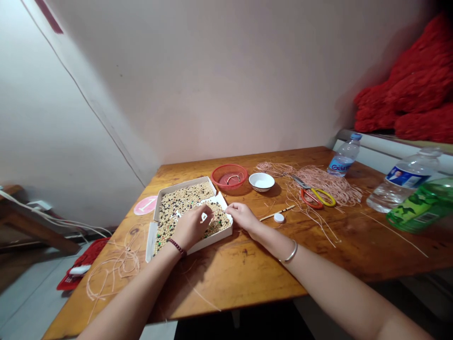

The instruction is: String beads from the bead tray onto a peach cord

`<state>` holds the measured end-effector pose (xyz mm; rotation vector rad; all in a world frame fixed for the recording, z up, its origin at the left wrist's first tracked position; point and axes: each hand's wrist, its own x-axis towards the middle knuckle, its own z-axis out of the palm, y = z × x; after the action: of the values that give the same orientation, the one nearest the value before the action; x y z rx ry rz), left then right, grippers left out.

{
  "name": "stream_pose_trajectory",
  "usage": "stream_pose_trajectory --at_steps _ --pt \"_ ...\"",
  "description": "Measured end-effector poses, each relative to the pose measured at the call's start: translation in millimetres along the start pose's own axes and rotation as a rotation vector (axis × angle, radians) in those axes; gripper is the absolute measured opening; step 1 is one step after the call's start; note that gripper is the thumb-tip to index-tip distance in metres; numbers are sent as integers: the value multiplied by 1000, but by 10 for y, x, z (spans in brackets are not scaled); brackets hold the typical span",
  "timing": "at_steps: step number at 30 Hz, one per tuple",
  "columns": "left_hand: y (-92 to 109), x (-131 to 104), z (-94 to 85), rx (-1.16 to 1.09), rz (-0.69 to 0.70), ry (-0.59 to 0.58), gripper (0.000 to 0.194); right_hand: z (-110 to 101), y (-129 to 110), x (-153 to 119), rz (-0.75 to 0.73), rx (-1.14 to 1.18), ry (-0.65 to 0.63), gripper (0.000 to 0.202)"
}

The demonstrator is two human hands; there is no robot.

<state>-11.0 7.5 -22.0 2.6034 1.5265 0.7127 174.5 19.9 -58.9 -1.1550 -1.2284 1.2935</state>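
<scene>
A white cardboard box [194, 183] lies on the table, filled with small cream, black and a few green beads [187, 196]. Over its right half is my left hand [193, 227], fingers curled together among the beads; whatever they pinch is hidden. My right hand [243, 216] is at the box's right edge, thumb and finger pressed together on something too small to make out. Just right of that hand, a short string of cream and dark beads [269, 217] lies beside a white cap [279, 217].
Behind the box stand a red mesh basket [229, 189] and a white bowl [262, 182]. Scissors [313, 193] rest on tangled pink cord [332, 182]. Bottles [399, 182] stand at right. More loose cord [122, 259] and a pink round label [145, 205] lie left.
</scene>
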Motion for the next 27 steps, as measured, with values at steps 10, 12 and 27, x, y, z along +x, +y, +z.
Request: stream_pose_trajectory --at_steps 10,12,27 --pt "-66 -5 3 -137 49 -287 18 0 -59 -33 -13 24 21 33" --pt "-38 -3 -7 -170 60 -310 16 1 -50 -35 -27 4 12 34" --pt "18 3 -11 -116 4 -211 15 -15 -2 -27 -89 -96 10 39"
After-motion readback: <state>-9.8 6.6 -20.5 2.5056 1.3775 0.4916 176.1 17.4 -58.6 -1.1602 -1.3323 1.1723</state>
